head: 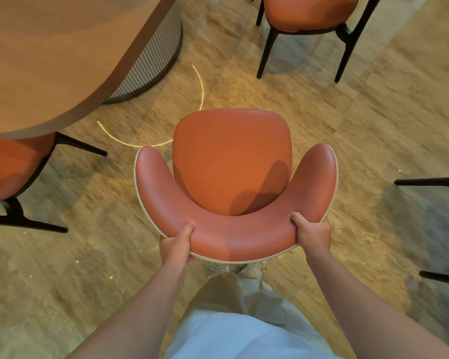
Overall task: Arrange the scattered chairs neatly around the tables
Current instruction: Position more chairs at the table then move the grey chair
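Chairs ring the frame on a tan stone-patterned floor (373, 130). At the far left edge, an orange-seated chair (8, 167) with black legs sits partly tucked under the round wooden table (49, 60), whose top fills the upper left; the table's ribbed pedestal base (151, 58) stands just right of the top's edge. Open floor lies between that table edge and the orange armchair (231, 161) in the centre of the frame, with a thin curved light line (202, 86) on the floor between them. The left hand (175, 244) grips the left part of the armchair's curved backrest, thumb pressed on the padded top, fingers wrapped underneath. The right hand (313, 233) clamps the right part of the same backrest in the same way. Another orange chair (309, 11) stands at the upper right, apart from the held one with bare floor between. At the right edge, only black chair legs (430, 181) show, well apart from the armchair.
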Tool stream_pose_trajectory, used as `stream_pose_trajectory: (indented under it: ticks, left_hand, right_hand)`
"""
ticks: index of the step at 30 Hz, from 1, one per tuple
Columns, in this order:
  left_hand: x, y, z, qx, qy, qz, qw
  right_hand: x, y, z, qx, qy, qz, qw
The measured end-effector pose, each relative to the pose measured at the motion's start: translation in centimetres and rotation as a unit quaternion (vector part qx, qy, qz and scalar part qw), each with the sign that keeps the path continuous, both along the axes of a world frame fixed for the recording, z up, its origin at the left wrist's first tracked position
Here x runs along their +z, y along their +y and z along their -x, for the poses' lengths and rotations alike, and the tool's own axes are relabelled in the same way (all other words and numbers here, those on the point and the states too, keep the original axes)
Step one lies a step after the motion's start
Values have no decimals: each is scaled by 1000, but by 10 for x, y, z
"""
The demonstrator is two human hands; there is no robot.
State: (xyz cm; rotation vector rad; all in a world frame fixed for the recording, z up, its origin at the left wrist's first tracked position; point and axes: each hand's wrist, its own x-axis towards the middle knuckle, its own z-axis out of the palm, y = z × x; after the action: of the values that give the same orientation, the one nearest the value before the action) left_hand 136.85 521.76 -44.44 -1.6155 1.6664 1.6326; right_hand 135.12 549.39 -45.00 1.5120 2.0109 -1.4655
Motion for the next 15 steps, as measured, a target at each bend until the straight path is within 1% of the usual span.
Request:
stream_pose_trajectory:
  ticks: [8,11,15]
  left_hand:
    - [3,-1,-2,3,8,-34,999]
    - [8,-5,-5,-23,4,-46,999]
    - [17,-15,-8,-57,-2,-100,993]
  right_hand:
    - [13,-8,-1,-50,-9,37,998]
    - [18,-18,-5,-93,-20,55,994]
    - [26,-40,-20,-120,-26,88,989]
